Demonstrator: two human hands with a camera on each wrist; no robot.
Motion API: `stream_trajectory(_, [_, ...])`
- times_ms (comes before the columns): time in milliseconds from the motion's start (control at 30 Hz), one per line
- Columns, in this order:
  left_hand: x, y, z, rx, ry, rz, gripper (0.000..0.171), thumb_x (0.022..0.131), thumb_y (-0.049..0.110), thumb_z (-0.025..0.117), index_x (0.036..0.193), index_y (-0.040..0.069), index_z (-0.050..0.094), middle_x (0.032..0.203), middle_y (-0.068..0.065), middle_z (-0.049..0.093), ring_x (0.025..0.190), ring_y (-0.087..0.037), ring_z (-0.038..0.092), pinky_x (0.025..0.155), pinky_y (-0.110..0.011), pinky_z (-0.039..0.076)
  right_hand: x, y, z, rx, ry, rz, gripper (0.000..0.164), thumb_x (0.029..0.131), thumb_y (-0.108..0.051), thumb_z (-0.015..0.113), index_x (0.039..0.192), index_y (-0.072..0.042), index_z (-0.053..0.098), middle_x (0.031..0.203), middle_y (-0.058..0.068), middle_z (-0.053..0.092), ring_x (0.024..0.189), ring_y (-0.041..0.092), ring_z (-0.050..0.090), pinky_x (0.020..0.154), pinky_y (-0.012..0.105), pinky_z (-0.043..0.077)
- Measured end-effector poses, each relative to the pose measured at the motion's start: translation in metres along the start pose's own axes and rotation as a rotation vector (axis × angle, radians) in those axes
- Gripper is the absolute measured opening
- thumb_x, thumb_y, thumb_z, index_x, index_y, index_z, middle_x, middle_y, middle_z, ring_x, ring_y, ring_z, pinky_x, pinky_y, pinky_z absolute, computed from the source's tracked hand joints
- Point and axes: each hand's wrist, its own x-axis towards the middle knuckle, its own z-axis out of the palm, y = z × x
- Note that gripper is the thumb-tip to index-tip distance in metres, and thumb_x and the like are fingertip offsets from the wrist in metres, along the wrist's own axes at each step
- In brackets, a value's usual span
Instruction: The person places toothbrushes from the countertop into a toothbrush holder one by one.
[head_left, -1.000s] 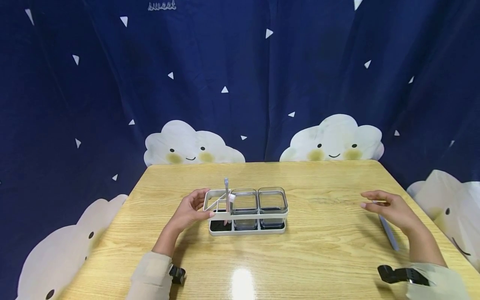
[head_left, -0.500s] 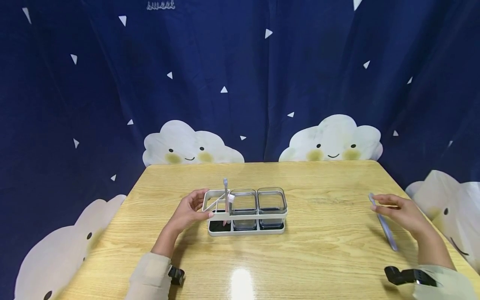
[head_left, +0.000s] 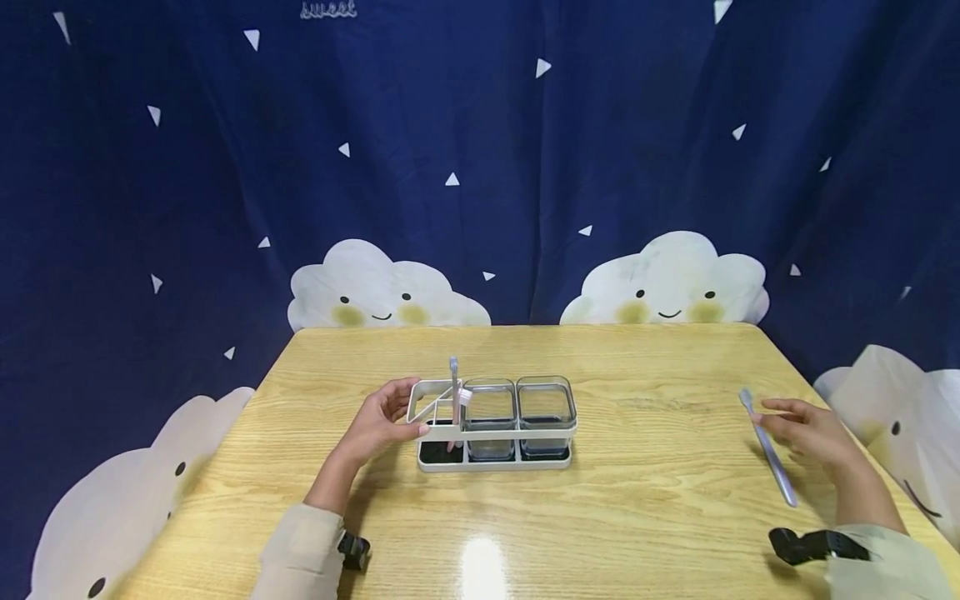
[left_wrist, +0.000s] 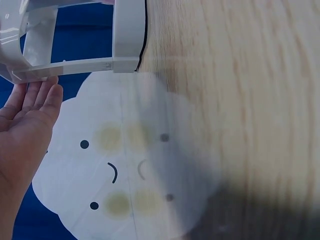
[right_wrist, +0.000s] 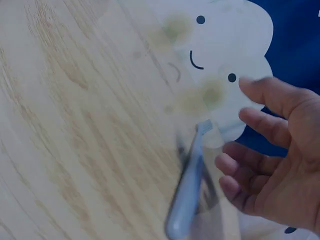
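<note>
A white toothbrush holder [head_left: 498,434] stands on the table, left of its middle. My left hand [head_left: 386,421] grips its left end, with the thumb at the front rail and the fingers behind. In the left wrist view the fingers of that hand [left_wrist: 30,120] touch the holder's end [left_wrist: 90,65]. A toothbrush [head_left: 452,392] leans in the left compartment, and two clear cups [head_left: 489,408] sit in the others. On the right lies a blue-grey toothbrush [head_left: 772,458]. My right hand [head_left: 813,433] hovers beside it, fingers loosely bent and apart from it in the right wrist view [right_wrist: 270,160].
The wooden table [head_left: 637,500] reaches back to a dark blue curtain [head_left: 450,125] with cloud shapes and white triangles. Its right edge runs close to my right hand. A black wrist camera [head_left: 817,546] sits on the right sleeve.
My right hand has moved to the right, uncovering the head of the toothbrush on the table. The left hand and the holder have stayed in place.
</note>
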Motion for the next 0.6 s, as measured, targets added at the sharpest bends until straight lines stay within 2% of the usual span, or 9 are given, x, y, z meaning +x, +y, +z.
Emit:
stream_trajectory(100, [0.0,-0.001,0.0,0.011,-0.003,0.002,0.071,0.07,-0.008,0.075,0.132,-0.009,0.04,0.123,-0.03,0.047,0.116,-0.047,0.04,0.099,-0.033,0.036,0.001,0.004,0.005,0.006,0.027,0.055,0.066,0.091,-0.036,0.059,0.129,0.013,0.039,0.109,0.029,0.057,0.09,0.033,0.059,0.065,0.038,0.052])
stream_trajectory(200, [-0.001,-0.001,0.001,0.012,-0.005,-0.005,0.071,0.07,-0.006,0.076,0.132,-0.008,0.04,0.123,-0.032,0.046,0.115,-0.046,0.042,0.098,-0.03,0.038,0.001,0.007,0.01,0.007,0.044,0.095,0.071,0.092,-0.038,0.056,0.132,0.016,0.034,0.121,0.039,0.045,0.101,0.046,0.051,0.068,0.037,0.052])
stream_trajectory(333, [-0.002,0.001,0.001,0.004,-0.005,-0.006,0.072,0.07,-0.004,0.077,0.132,-0.007,0.041,0.124,-0.033,0.045,0.115,-0.046,0.042,0.096,-0.028,0.039,0.002,0.011,0.013,0.014,0.067,0.136,0.074,0.091,-0.041,0.055,0.133,0.016,0.033,0.127,0.041,0.035,0.103,0.045,0.051,0.066,0.029,0.051])
stream_trajectory(400, [-0.002,0.0,0.0,0.005,-0.004,-0.004,0.072,0.069,-0.004,0.077,0.132,-0.006,0.041,0.123,-0.033,0.045,0.115,-0.046,0.042,0.096,-0.027,0.039,0.003,0.013,0.013,0.016,0.073,0.146,0.073,0.091,-0.041,0.055,0.132,0.016,0.034,0.127,0.041,0.036,0.095,0.034,0.056,0.064,0.025,0.05])
stream_trajectory(433, [-0.002,0.0,0.0,0.005,-0.005,-0.003,0.072,0.069,-0.005,0.077,0.131,-0.006,0.041,0.123,-0.033,0.045,0.115,-0.046,0.042,0.096,-0.027,0.039,0.003,0.014,0.013,0.017,0.073,0.153,0.073,0.091,-0.041,0.056,0.132,0.016,0.034,0.127,0.04,0.036,0.095,0.033,0.056,0.064,0.025,0.05])
stream_trajectory(533, [-0.002,0.0,-0.001,0.014,-0.008,-0.005,0.072,0.07,-0.005,0.077,0.132,-0.007,0.041,0.123,-0.033,0.046,0.115,-0.045,0.042,0.096,-0.028,0.038,0.004,0.018,0.015,0.013,0.076,0.174,0.071,0.091,-0.041,0.056,0.13,0.016,0.037,0.126,0.04,0.038,0.095,0.036,0.055,0.066,0.027,0.049])
stream_trajectory(600, [-0.002,0.001,-0.001,0.018,-0.009,-0.009,0.071,0.07,-0.006,0.076,0.132,-0.007,0.041,0.123,-0.032,0.046,0.115,-0.046,0.042,0.096,-0.029,0.038,0.005,0.02,0.016,0.001,0.077,0.188,0.071,0.09,-0.042,0.055,0.13,0.015,0.039,0.127,0.039,0.038,0.101,0.043,0.052,0.067,0.029,0.047])
